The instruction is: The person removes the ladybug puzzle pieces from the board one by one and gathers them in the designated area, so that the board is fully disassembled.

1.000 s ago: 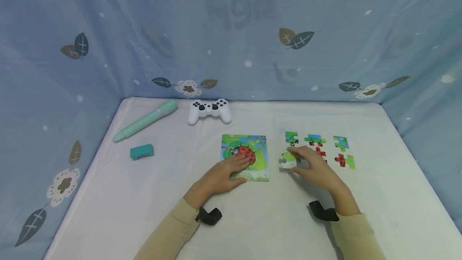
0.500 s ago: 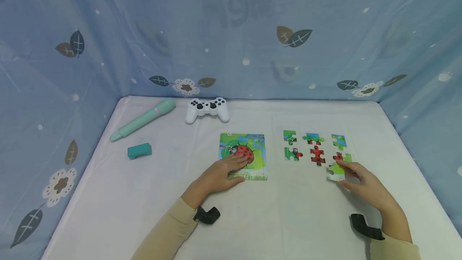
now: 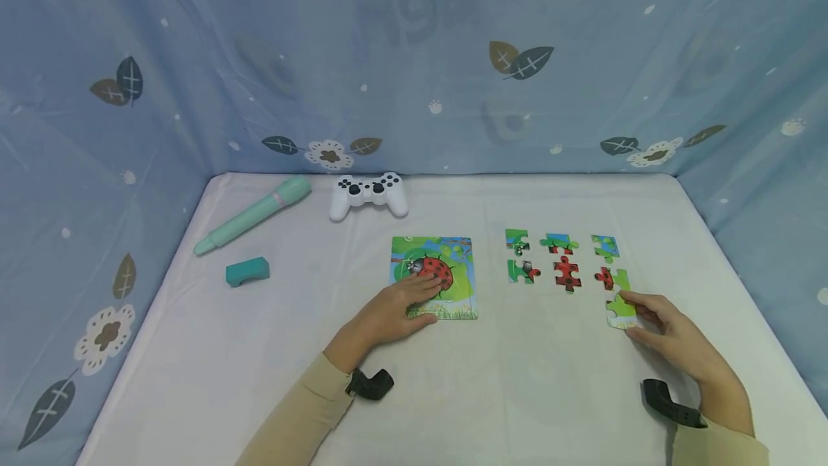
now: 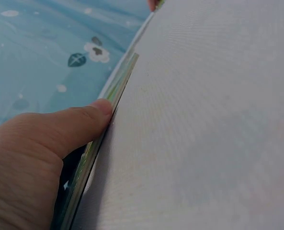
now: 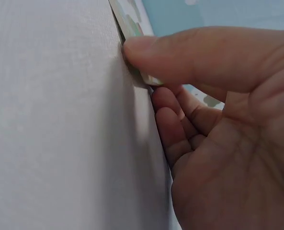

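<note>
My left hand point(image 3: 394, 310) lies with its fingers stretched over a square ladybug puzzle board point(image 3: 461, 292). In the left wrist view its thumb point(image 4: 91, 117) rests along the board's edge. Far to the right, my right hand point(image 3: 675, 329) pinches a green and white puzzle piece point(image 3: 621, 313) by its right side, low over the cloth. The right wrist view has the thumb point(image 5: 156, 50) on that piece, with fingers curled beneath. Just beyond it lies a red and green piece point(image 3: 606, 278). Several other pieces, such as a red one point(image 3: 567, 274), sit in two rows.
A white game controller point(image 3: 369, 196) lies at the back of the white-covered table. To its left are a mint-green wand-shaped object point(image 3: 252, 216) and a small teal block point(image 3: 248, 272). Blue patterned cloth point(image 3: 414, 78) surrounds the table's back and sides.
My right hand has carried its puzzle piece rightward from beside the board to the right end of the rows and lowered it to the cloth. The left hand has stayed on the board.
</note>
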`<action>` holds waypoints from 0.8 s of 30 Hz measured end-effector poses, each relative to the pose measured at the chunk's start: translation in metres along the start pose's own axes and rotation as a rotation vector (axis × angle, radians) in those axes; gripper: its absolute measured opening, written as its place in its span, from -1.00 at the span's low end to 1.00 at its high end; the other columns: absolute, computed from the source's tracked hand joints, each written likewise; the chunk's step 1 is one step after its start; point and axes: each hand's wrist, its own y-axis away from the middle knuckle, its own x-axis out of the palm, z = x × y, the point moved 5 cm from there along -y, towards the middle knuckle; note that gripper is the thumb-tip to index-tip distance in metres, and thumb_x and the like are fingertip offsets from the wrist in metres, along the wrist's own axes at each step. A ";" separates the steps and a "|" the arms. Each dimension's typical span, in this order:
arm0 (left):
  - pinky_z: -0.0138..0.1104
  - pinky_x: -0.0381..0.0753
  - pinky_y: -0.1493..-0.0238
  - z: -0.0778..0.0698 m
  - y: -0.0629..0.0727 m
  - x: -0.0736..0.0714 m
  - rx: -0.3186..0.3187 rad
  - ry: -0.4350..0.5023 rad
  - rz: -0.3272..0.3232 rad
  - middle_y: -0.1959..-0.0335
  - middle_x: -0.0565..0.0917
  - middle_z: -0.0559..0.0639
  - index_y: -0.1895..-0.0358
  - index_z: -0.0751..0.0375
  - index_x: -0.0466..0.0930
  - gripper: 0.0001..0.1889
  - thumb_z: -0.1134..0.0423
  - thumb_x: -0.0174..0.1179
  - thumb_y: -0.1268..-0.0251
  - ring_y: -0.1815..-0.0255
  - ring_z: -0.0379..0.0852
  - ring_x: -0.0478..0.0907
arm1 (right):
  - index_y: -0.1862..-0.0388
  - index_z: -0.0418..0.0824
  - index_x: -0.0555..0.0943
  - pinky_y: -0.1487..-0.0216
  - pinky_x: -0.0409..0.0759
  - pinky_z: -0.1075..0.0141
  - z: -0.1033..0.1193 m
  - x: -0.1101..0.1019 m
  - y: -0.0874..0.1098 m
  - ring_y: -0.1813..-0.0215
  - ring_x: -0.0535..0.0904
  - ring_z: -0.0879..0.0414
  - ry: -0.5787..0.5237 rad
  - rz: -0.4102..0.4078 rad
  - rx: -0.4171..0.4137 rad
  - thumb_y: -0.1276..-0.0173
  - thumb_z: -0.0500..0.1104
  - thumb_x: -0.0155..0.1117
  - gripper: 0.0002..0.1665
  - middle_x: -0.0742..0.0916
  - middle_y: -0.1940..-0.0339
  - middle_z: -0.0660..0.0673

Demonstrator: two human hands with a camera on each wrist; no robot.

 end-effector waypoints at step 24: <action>-0.20 0.27 -0.45 -0.005 0.002 -0.003 0.036 -0.053 -0.036 -0.34 0.42 -0.02 -0.30 0.14 0.43 -0.42 -0.04 0.19 -0.27 -0.41 -0.02 0.29 | -0.32 -0.45 0.28 -0.02 0.08 0.91 0.013 -0.002 0.000 -0.10 0.14 0.72 0.001 -0.074 -0.052 -0.22 -0.33 0.32 -0.29 0.27 -0.11 0.47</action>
